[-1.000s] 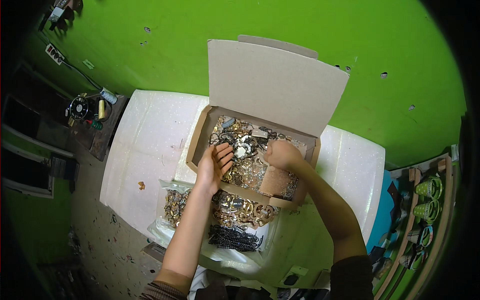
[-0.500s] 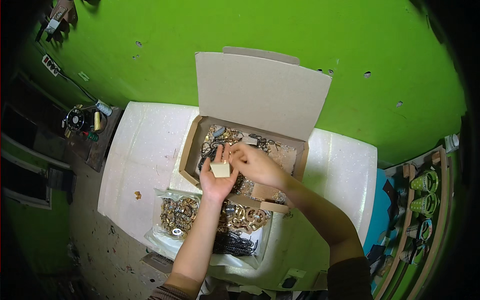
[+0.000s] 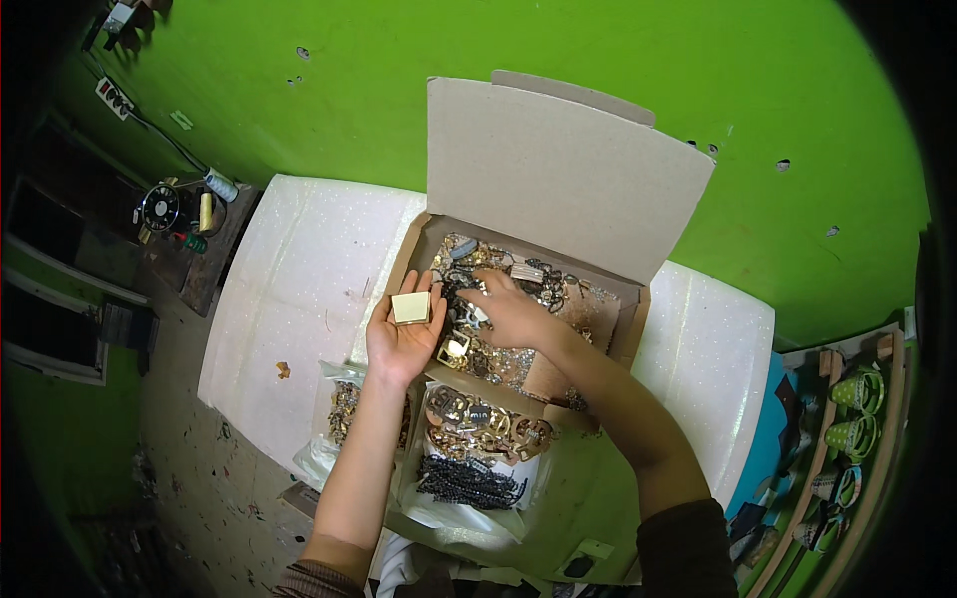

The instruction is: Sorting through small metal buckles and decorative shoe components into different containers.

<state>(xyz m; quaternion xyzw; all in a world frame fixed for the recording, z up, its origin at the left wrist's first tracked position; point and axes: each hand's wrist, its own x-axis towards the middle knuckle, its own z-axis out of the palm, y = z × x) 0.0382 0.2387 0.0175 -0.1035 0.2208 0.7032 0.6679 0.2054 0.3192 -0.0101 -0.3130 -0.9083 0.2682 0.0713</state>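
On the upturned palm of my left hand [image 3: 399, 344] rests a flat, four-sided pale gold piece [image 3: 411, 308], its fingers loosely stretched around it. My right hand [image 3: 508, 311] reaches into the open cardboard box [image 3: 401, 261], fingers apart and curved down over the jumbled jewelry pieces [image 3: 558, 289]. Its fingertips are partly hidden among the pieces, and I see nothing held in them. Beads, chains and metal trims fill the box. A square gold buckle-like frame [image 3: 454, 349] lies just below my right hand.
In front of the box, a plastic-lined tray holds gold chains [image 3: 478, 437] and black beaded strands [image 3: 469, 483]. My left forearm covers part of its left side. The white glittery tabletop [image 3: 309, 249] spreads both ways. Shoes [image 3: 855, 394] sit on a wooden rack at the right.
My right hand has left the pale piece on my left palm and moved right and into the box. The left hand has shifted slightly left and up, and the view has moved.
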